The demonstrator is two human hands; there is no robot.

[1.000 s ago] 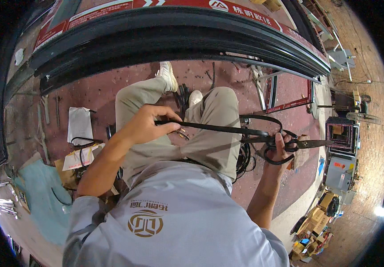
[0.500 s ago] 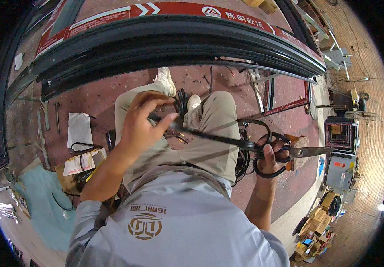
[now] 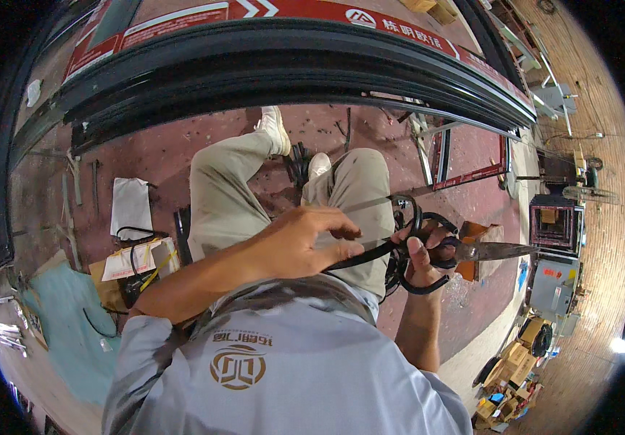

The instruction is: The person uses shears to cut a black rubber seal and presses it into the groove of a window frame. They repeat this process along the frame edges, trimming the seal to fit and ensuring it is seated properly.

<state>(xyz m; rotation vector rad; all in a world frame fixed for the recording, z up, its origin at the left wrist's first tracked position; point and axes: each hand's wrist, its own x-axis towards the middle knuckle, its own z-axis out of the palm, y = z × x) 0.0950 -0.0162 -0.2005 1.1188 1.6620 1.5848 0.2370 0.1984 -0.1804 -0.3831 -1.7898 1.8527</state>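
Note:
My right hand point(image 3: 423, 262) is closed on a pair of black-handled scissors point(image 3: 492, 251), whose metal blades point right. A black rubber strip point(image 3: 379, 251) also runs into this hand, and loops of it stand up around the fingers. Left of it, over my lap, my left hand point(image 3: 320, 239) reaches across with thumb and fingers apart. The strip passes close by its thumb tip; whether they touch is hard to see. More black strip coils point(image 3: 392, 279) hang beside my right knee, partly hidden by the hand.
A long dark frame point(image 3: 291, 69) with red-and-white film spans the space before my feet. Black strip pieces point(image 3: 298, 163) lie on the reddish floor. At left are a white sheet point(image 3: 130, 206), an opened carton point(image 3: 113, 286) and a teal cloth point(image 3: 73, 326); a brown box point(image 3: 488, 250) is at right.
My left hand has moved right and a little nearer, from over my left knee to close beside the right hand. The right hand still holds the scissors, little moved.

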